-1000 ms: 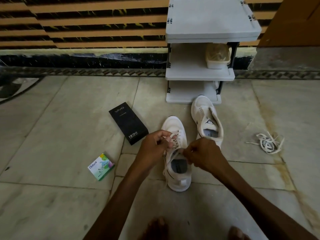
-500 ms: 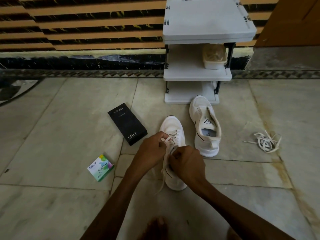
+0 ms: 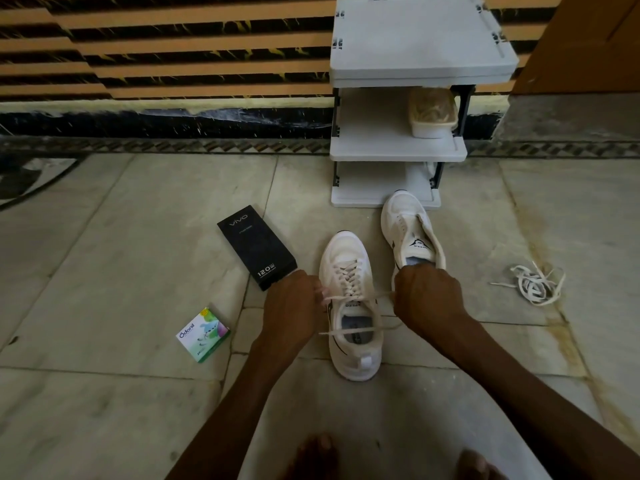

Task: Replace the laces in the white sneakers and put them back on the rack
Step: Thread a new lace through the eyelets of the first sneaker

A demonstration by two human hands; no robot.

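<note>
Centre frame: left hand (image 3: 289, 306) and right hand (image 3: 427, 296) each pinch a lace (image 3: 374, 296) end, drawn taut over the near sneaker (image 3: 349, 306)

Home entryway: grey shoe rack (image 3: 398, 152) on marble floor (image 3: 121, 237) beside striped wall (image 3: 173, 46).

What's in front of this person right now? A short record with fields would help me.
left hand: pinches one end of the lace
right hand: grips the other end, pulled taut
near sneaker: on the floor, laced through its eyelets
far sneaker: on the floor at the foot of the rack, no lace visible
container: on the rack's middle shelf
loose laces: heap on the floor, right side
black box, green box: floor, left side
</note>
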